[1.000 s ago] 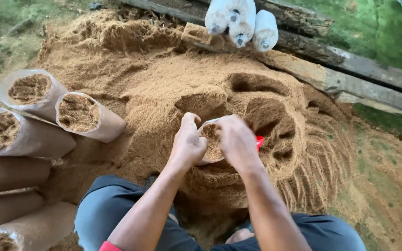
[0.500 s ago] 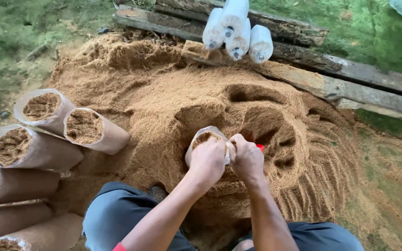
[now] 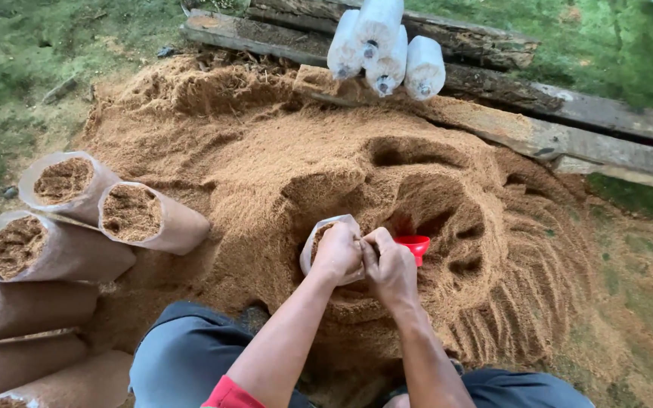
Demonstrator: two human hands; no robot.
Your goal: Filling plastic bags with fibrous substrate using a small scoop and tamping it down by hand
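Item 1. Left hand (image 3: 338,251): closed on the near rim of a clear plastic bag part-filled w/ brown sawdust (image 3: 319,243); fingers curled over the bag mouth, knuckles up. Bag sits upright on the heap, mouth open toward the camera's left.

Item 2. Right hand (image 3: 391,266): touching the left hand at the bag mouth, fingers bent in on the bag's right edge; holding plastic there, though exact pinch is hidden behind the knuckles.

Item 3. Small red plastic scoop or funnel (image 3: 414,245): just beside the right hand, on its far side, partly covered by it. Whether the hand grips it, cannot tell.

Item 4. Large mound of loose tan sawdust (image 3: 266,151): under and around the bag; dug hollows on the far-right side, raked ridges down the right slope.

Item 5. Person's knees in grey-blue trousers (image 3: 183,355): at bottom edge, either side of the forearms; red sleeve edge at left arm.

Item 6. Row of filled brown sawdust bags lying on their sides (image 3: 130,215): at left, stacked, open mouths facing up-left, well apart from the hands.

Item 7. Four white cylindrical plastic bags (image 3: 383,45): piled at top centre, resting on weathered grey wooden planks (image 3: 568,128) that run along the heap's far side.

Item 8. Green grass ground (image 3: 17,68): beyond heap, left and top right.
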